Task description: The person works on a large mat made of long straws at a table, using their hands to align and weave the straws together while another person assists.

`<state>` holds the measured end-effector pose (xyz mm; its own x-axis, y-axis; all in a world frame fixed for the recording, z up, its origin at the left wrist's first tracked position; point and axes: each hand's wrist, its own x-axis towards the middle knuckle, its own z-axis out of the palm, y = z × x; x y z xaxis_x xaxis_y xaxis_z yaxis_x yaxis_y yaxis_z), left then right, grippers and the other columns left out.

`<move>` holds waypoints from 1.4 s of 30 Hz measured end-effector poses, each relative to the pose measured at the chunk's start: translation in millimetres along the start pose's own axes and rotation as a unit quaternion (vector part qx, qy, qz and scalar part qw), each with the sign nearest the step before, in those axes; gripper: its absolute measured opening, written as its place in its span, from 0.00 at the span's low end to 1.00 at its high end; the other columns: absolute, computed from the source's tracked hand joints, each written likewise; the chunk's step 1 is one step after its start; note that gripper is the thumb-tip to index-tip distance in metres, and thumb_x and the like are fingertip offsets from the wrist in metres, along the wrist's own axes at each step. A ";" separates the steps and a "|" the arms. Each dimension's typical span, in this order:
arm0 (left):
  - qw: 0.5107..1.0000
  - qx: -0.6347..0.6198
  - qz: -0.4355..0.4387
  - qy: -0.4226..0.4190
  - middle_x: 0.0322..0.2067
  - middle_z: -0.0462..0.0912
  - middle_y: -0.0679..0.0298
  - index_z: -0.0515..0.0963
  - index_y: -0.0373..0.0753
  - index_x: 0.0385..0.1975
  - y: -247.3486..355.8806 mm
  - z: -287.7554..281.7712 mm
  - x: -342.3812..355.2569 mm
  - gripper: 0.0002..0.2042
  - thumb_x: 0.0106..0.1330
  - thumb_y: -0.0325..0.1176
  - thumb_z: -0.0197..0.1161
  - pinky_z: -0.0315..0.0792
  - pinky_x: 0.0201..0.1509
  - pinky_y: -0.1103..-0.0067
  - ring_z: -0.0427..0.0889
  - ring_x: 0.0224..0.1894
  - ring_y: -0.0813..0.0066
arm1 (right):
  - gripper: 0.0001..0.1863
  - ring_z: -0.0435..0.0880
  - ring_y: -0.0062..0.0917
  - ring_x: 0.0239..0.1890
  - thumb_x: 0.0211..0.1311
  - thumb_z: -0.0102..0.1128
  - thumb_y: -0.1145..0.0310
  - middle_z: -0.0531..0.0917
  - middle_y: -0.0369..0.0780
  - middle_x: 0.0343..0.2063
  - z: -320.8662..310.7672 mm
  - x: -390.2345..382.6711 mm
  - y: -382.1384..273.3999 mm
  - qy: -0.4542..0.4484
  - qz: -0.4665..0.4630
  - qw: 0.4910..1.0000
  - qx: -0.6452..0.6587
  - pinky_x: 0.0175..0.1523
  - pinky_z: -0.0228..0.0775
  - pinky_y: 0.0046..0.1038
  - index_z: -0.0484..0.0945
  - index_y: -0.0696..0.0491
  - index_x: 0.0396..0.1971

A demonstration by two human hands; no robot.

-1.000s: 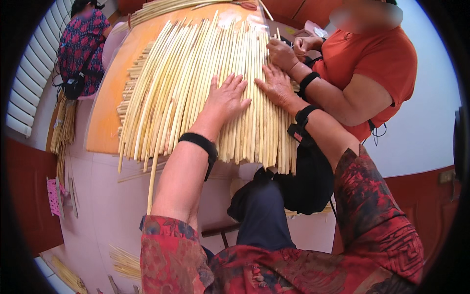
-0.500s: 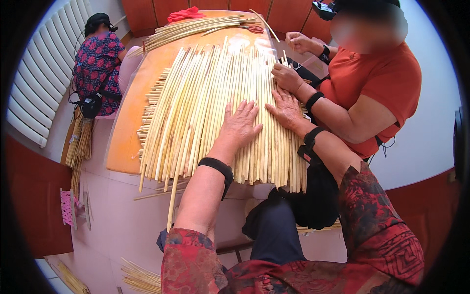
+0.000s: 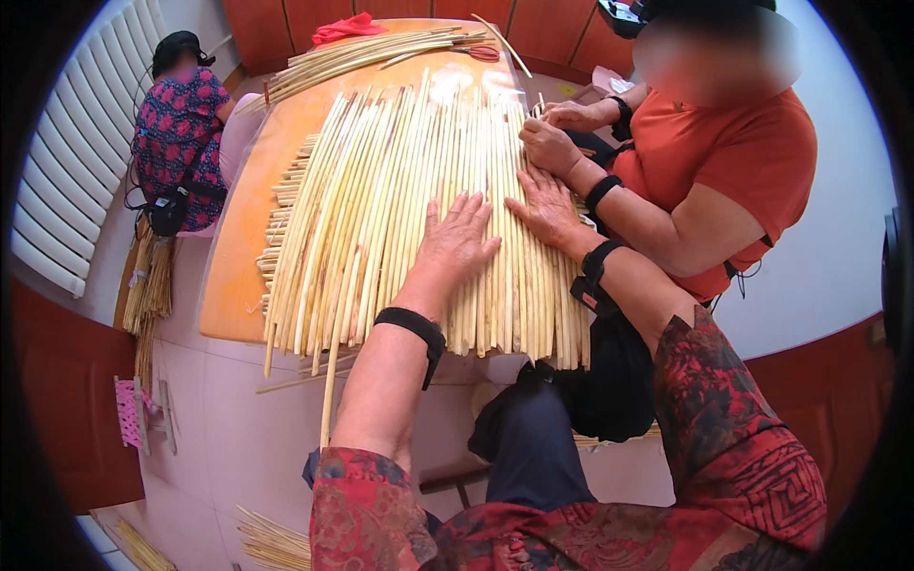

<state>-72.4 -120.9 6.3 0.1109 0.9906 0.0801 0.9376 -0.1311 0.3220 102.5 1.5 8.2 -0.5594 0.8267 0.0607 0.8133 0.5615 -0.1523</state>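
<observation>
Pale peeled sticks (image 3: 381,209) lie side by side in a wide layer on the table, with more sticks crosswise beneath, their ends showing at the left. My left hand (image 3: 455,243) rests flat on the middle of the layer, fingers spread. Toward the right edge, my right hand (image 3: 549,211) lies with fingers stretched over the sticks. Just beyond it, a co-worker's hands (image 3: 552,143) are together at the layer's far right corner; what they hold is too small to make out. One longer stick (image 3: 330,404) juts past the near edge beside my left forearm.
The orange table (image 3: 233,285) holds a loose stick bundle (image 3: 357,59), red-handled scissors (image 3: 484,53) and a red cloth (image 3: 347,28) at its far end. A co-worker in orange (image 3: 733,181) sits close on the right. Another person (image 3: 181,133) is low at the left, near a radiator (image 3: 81,162).
The co-worker's farther hand has come down and in to meet the other at the layer's corner. My hands stay flat on the sticks; the whole view has shifted slightly.
</observation>
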 end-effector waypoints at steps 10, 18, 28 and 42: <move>0.996 -0.087 -0.005 -0.024 0.69 0.53 0.60 0.59 0.43 0.65 -10.2 -20.9 4.8 0.30 0.68 0.54 0.44 0.34 0.72 0.54 0.47 0.72 0.66 | 0.39 0.43 0.38 0.72 0.63 0.40 0.41 0.52 0.49 0.68 1.8 0.2 -0.1 -0.002 -0.003 1.000 -0.003 0.72 0.31 0.42 0.55 0.55 0.66; 0.977 0.013 -0.206 0.055 0.71 0.47 0.60 0.55 0.45 0.67 -113.2 -79.8 -45.7 0.34 0.66 0.59 0.43 0.32 0.70 0.52 0.41 0.73 0.64 | 0.38 0.42 0.38 0.72 0.64 0.40 0.42 0.52 0.49 0.68 0.8 0.5 2.4 -0.003 -0.010 1.000 0.000 0.72 0.30 0.42 0.55 0.54 0.66; 0.953 0.066 -0.294 0.039 0.71 0.44 0.56 0.51 0.42 0.69 -128.2 -57.5 -74.5 0.35 0.67 0.58 0.41 0.33 0.67 0.42 0.39 0.73 0.57 | 0.39 0.42 0.37 0.72 0.63 0.40 0.42 0.50 0.48 0.69 -2.6 0.9 -1.3 -0.018 0.004 1.000 -0.005 0.72 0.29 0.40 0.54 0.53 0.66; 0.938 0.039 -0.343 0.011 0.71 0.41 0.57 0.49 0.42 0.69 -109.6 -65.4 -73.1 0.35 0.68 0.57 0.41 0.38 0.66 0.40 0.36 0.73 0.56 | 0.39 0.40 0.37 0.73 0.64 0.38 0.41 0.49 0.49 0.69 -6.3 -1.0 -1.8 -0.015 0.003 1.000 -0.004 0.72 0.29 0.40 0.54 0.54 0.66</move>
<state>-204.9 -181.5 26.8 -0.5338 0.8396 -0.1010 0.8074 0.5415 0.2343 102.6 -0.1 14.6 -0.5597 0.8282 0.0294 0.8175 0.5576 -0.1441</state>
